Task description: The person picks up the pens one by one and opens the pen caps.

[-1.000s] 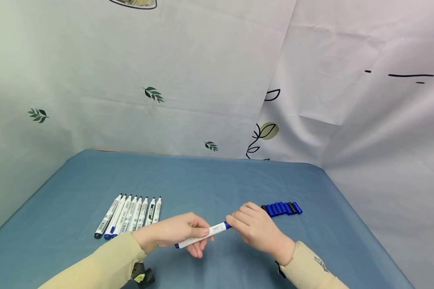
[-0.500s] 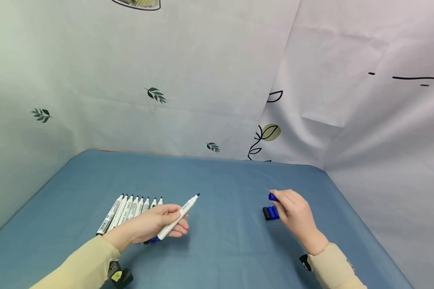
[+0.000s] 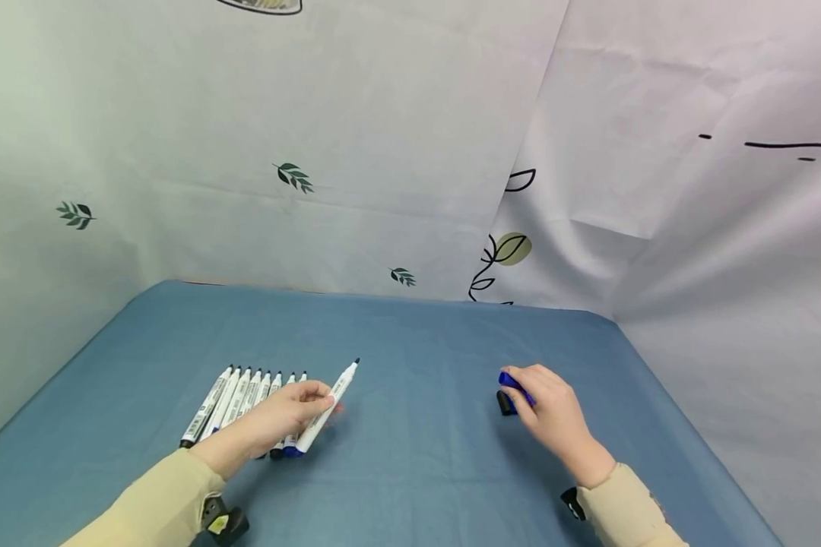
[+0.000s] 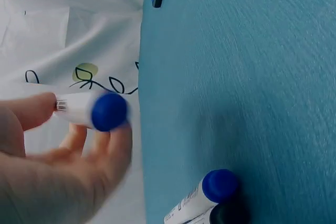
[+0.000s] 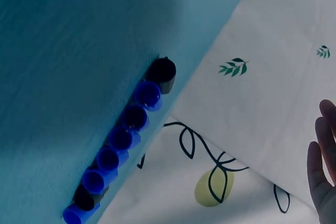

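My left hand pinches a white whiteboard marker between thumb and fingers. Its bare dark tip points up and away, and its blue end faces the left wrist camera. Beside and partly behind this hand, several uncapped white markers lie in a row on the table. Over on the right, my right hand holds a blue marker cap by thumb and fingers, just above a row of blue and black caps. In the head view that hand hides most of the row.
A blue cloth covers the table. Behind it hangs a pale printed curtain, close to the table's far edge. The cap row lies near that edge in the right wrist view.
The blue cap has come off the marker. My right hand has carried it right, to the cap row, and lowered slightly. My left hand has moved left with the uncapped marker.
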Demonstrator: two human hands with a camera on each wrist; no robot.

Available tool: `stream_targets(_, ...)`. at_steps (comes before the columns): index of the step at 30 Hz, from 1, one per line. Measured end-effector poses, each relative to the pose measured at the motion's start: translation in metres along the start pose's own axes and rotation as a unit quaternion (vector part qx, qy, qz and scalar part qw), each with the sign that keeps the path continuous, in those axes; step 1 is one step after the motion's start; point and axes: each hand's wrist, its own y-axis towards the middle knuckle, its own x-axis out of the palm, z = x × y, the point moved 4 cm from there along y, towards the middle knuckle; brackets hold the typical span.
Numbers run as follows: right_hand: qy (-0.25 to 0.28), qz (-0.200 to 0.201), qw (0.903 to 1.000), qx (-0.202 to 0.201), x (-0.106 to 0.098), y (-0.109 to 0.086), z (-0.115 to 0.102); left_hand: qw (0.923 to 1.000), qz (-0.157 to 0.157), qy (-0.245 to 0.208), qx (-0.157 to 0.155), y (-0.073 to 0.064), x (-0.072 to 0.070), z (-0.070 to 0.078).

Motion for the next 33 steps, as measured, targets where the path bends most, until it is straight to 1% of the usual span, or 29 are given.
stream_targets(1,0.0,-0.003,1.0,0.001,0.001,0.0,0.0,0.9995,0.025,0.02,-0.001,0.0,-0.002,-0.001)
stream_targets(3,0.0,-0.011,0.9999,0.005,0.003,-0.001,-0.001,0.9957,0.07,0.06,-0.008,0.0,-0.006,-0.002)
stream_targets(4,-0.001,-0.015,0.9999,0.009,0.004,-0.002,-0.002,0.9933,0.087,0.075,-0.013,0.0,-0.008,-0.003)
stream_targets(6,-0.005,-0.023,0.9996,0.017,0.006,-0.002,-0.002,0.9889,0.108,0.1,-0.018,0.0,-0.012,-0.005)
stream_targets(11,-0.007,-0.038,0.9987,0.031,0.01,-0.004,-0.003,0.984,0.13,0.118,-0.034,0.005,-0.02,-0.013)
stream_targets(15,-0.002,-0.043,0.9986,0.031,0.011,-0.003,-0.004,0.981,0.139,0.125,-0.052,0.01,-0.025,-0.019)
stream_targets(17,0.001,-0.043,0.9986,0.03,0.011,-0.003,-0.005,0.9778,0.146,0.136,-0.063,0.013,-0.027,-0.023)
stream_targets(19,0.001,-0.044,0.9986,0.03,0.011,-0.002,-0.005,0.9744,0.15,0.153,-0.066,0.016,-0.029,-0.025)
stream_targets(22,0.002,-0.048,0.9983,0.032,0.012,-0.001,-0.007,0.9675,0.16,0.184,-0.069,0.02,-0.031,-0.028)
stream_targets(25,0.002,-0.053,0.9979,0.038,0.012,-0.001,-0.008,0.9621,0.165,0.205,-0.069,0.022,-0.031,-0.028)
stream_targets(28,0.002,-0.056,0.9975,0.042,0.013,-0.001,-0.008,0.9595,0.166,0.217,-0.067,0.024,-0.03,-0.027)
stream_targets(33,0.005,-0.058,0.9977,0.037,0.015,-0.002,-0.008,0.9554,0.17,0.233,-0.065,0.025,-0.03,-0.027)
